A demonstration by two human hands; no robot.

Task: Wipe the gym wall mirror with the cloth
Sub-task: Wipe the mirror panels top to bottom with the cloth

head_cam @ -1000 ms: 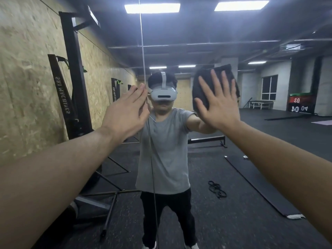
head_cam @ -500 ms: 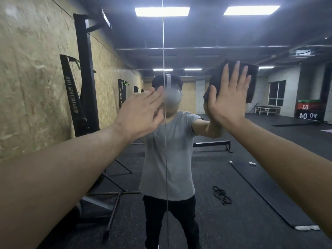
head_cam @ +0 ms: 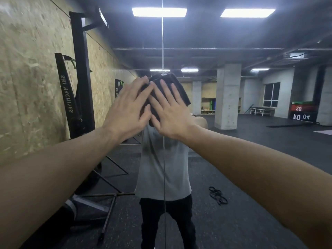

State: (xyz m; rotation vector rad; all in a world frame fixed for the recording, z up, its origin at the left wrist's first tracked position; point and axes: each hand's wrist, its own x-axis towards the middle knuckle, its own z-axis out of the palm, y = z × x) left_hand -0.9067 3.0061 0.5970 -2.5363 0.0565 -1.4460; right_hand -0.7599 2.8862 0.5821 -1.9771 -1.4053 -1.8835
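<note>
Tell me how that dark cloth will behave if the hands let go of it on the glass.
The dark cloth looks soft and folded, its corner drooping, so it would probably flop and unfold. It seems held only by the right hand and left hand pressing it flat on the mirror, so it would likely slide down and drop. It appears light.

Both bare arms reach forward and up, meeting at head height. The left hand and right hand lie side by side, palms forward, fingers straight and slightly spread. The left fingertips overlap the right hand's index finger.
</note>
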